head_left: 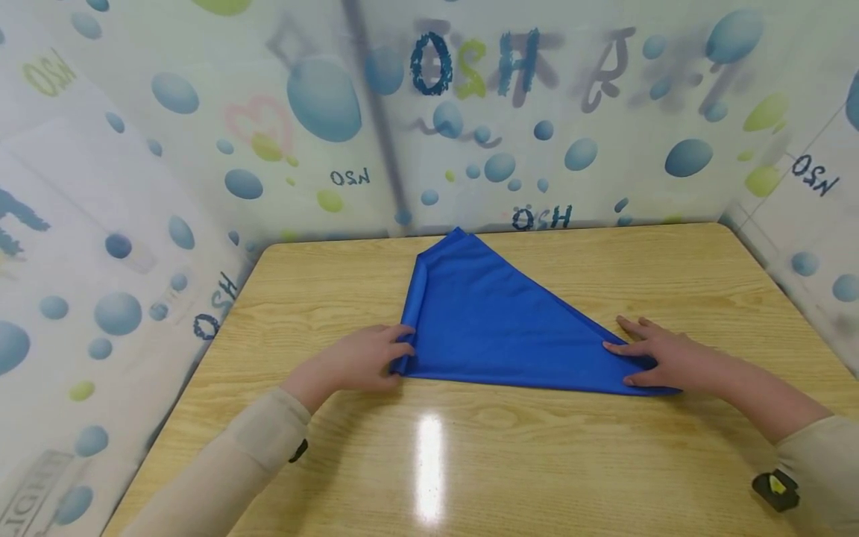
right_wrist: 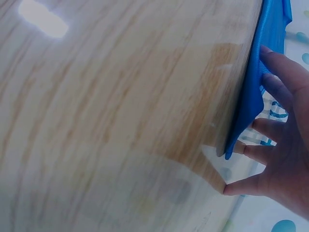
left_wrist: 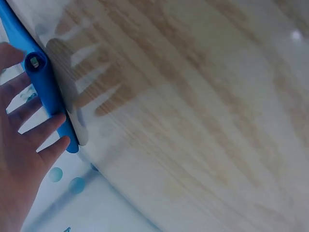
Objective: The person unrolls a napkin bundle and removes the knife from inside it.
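Note:
A blue cloth (head_left: 503, 321) lies on the wooden table, its left edge rolled into a narrow tube and its right side tapering to a point. My left hand (head_left: 365, 359) rests its fingertips on the near end of that rolled edge. The left wrist view shows the roll (left_wrist: 50, 92) end-on, hollow inside, with several fingers spread along it. At the other end, my right hand (head_left: 661, 358) touches the pointed corner with fingers spread. In the right wrist view, the corner (right_wrist: 248, 104) hangs a little loose beside the fingers, and one fingertip is down on the table.
The wooden table (head_left: 537, 455) reflects a bright light near its front. Behind it and at both sides stand pale wall coverings (head_left: 429, 149) printed with blue and green droplets. A dark band with a yellow-marked device (head_left: 776, 486) sits at the right wrist.

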Action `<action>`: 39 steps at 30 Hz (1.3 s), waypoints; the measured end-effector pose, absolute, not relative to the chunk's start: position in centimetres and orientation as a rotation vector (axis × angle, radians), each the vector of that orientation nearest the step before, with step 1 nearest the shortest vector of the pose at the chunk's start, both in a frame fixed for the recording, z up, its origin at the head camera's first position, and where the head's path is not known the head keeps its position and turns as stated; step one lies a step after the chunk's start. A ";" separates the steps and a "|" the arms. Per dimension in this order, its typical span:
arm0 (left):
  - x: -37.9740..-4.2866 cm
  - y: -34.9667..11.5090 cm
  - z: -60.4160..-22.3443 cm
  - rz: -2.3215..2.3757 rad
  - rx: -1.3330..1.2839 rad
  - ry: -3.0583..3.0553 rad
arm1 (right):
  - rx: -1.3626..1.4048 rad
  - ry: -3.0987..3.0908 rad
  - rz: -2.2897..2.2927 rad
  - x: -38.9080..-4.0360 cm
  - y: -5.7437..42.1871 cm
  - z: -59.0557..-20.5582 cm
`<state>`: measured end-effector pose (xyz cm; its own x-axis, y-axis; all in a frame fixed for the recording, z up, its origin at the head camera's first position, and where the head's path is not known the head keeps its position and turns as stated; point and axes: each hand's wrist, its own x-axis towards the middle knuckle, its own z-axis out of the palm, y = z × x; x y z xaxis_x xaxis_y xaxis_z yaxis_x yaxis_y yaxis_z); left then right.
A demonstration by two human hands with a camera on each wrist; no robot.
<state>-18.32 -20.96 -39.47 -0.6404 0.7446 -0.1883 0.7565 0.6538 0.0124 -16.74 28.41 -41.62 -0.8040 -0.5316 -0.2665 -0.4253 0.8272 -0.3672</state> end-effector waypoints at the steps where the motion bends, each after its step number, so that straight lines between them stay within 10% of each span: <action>1: -18.5 -21.0 -39.4 -0.113 1.236 2.694 | -0.717 2.650 -0.413 -16.8 28.4 -41.6; 39: -20.1 -21.4 -39.4 -0.022 1.267 2.747 | -0.719 2.637 -0.440 -16.9 28.5 -41.8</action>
<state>-20.12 -21.44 -39.38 -0.6436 0.7572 -0.1118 0.7588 0.6503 0.0359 -16.86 28.55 -41.77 -0.8012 -0.5355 -0.2672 -0.4196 0.8210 -0.3872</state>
